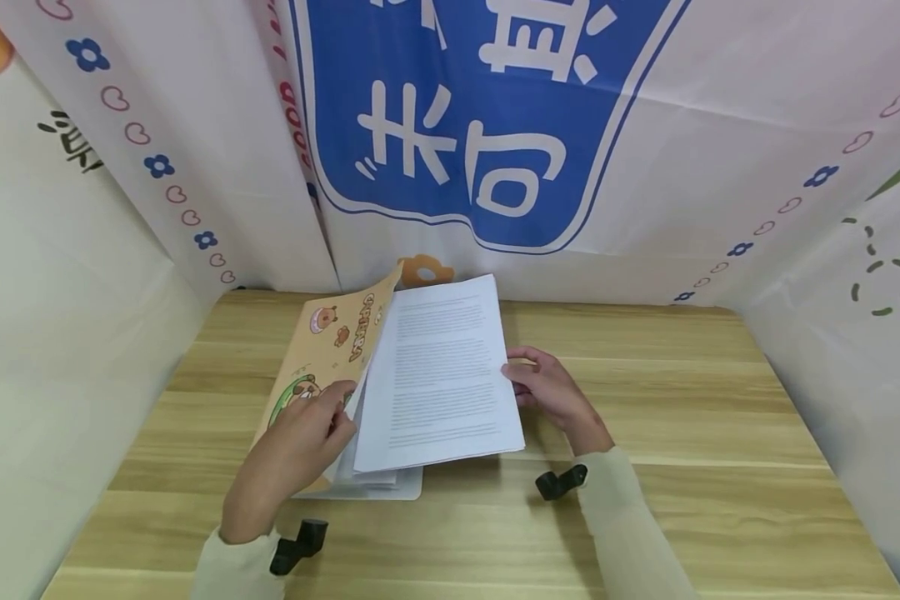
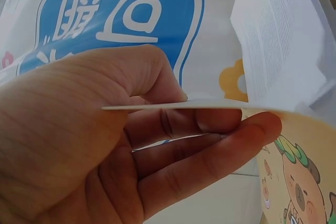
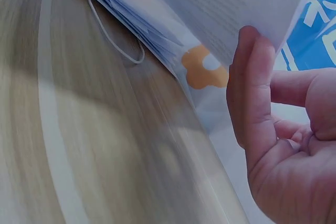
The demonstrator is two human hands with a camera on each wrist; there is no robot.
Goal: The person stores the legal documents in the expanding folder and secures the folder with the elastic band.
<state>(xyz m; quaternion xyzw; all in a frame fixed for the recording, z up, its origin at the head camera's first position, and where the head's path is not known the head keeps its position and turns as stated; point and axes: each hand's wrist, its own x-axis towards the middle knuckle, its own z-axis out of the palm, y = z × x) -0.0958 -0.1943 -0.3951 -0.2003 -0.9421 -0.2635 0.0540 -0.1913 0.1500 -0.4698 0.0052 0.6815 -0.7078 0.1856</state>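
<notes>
In the head view a tan folder (image 1: 322, 342) with cartoon capybaras lies partly open on the table. My left hand (image 1: 300, 437) pinches the edge of its raised cover; the left wrist view shows the thumb above that edge and fingers beneath the cover (image 2: 310, 166). Printed paper sheets (image 1: 442, 375) are tilted up over the folder's right side. Their right edge is pinched by my right hand (image 1: 551, 392), with the fingers behind the paper (image 3: 236, 3) in the right wrist view. More papers (image 1: 378, 479) show inside the folder, mostly hidden.
A wooden table (image 1: 645, 417) extends on both sides of the folder. Behind it hangs a white cloth (image 1: 690, 208) with a blue printed sign, and pale cloth walls stand left and right. A white elastic loop (image 3: 113, 43) sticks out from the folder's edge.
</notes>
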